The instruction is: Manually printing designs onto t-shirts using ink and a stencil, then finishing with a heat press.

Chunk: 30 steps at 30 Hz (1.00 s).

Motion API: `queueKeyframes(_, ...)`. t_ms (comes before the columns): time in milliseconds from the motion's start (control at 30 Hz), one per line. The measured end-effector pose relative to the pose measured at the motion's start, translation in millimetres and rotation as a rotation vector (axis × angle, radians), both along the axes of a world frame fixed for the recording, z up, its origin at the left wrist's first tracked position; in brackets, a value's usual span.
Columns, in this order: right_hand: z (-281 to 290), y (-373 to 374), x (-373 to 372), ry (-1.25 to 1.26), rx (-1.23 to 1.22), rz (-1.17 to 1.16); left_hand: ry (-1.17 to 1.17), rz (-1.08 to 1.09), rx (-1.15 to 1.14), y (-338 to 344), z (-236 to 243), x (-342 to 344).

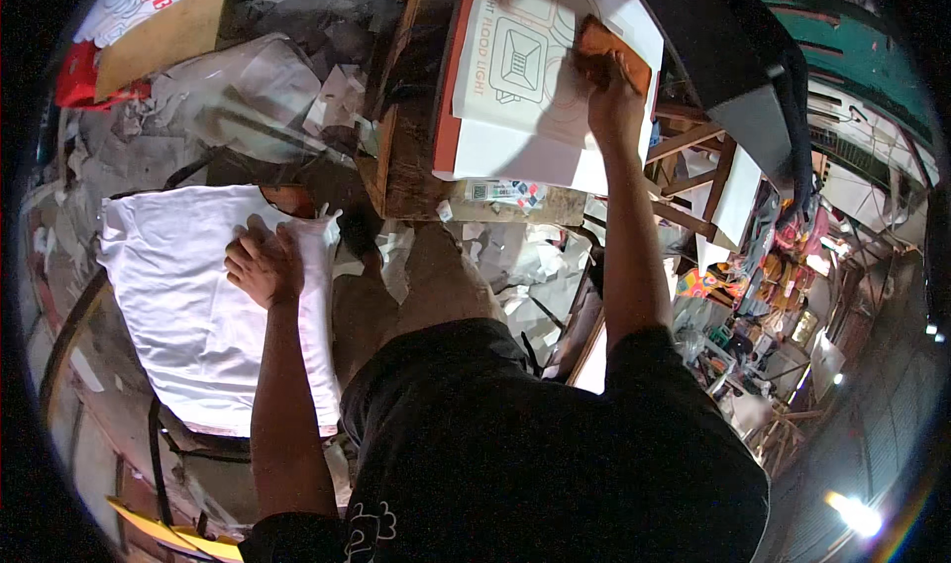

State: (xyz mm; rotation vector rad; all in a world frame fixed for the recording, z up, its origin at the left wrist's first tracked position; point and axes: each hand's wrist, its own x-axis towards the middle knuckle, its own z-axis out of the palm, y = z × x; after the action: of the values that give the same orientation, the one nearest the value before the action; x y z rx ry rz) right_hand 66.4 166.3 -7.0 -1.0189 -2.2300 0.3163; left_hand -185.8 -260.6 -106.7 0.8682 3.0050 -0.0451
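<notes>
While left hand (263, 264) presses shirt (188, 315), right hand (614, 102) grips block (606, 50).

White box (515, 117) top (beyond frame edge)

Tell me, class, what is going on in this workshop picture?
A person in a black shirt works with both hands. The right hand presses a brown block onto a white printed board lying on a wooden bench. The left hand rests flat on a white T-shirt spread out to the left. Paper scraps litter the floor below the bench.
</notes>
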Motion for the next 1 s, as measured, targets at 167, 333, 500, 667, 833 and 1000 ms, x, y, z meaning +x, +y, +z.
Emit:
queueKeyframes(167,3,83,29,-0.549,-0.157,-0.273,0.011,-0.054,-0.017,11,-11,2)
queueKeyframes(333,-2,-20,68,-0.568,0.105,-0.035,-0.015,0.050,0.029,9,1,-1)
queueKeyframes(500,10,-53,90,-0.611,0.145,-0.014,-0.026,0.025,0.072,11,0,0)
queueKeyframes(667,-2,-67,97,-0.641,0.085,-0.086,0.022,0.037,0.057,10,-2,4)
queueKeyframes(833,11,-78,91,-0.612,0.083,-0.076,-0.051,0.074,0.009,16,8,6)
queueKeyframes(1000,-6,-81,97,-0.573,0.047,-0.137,0.030,-0.006,-0.008,15,4,2)
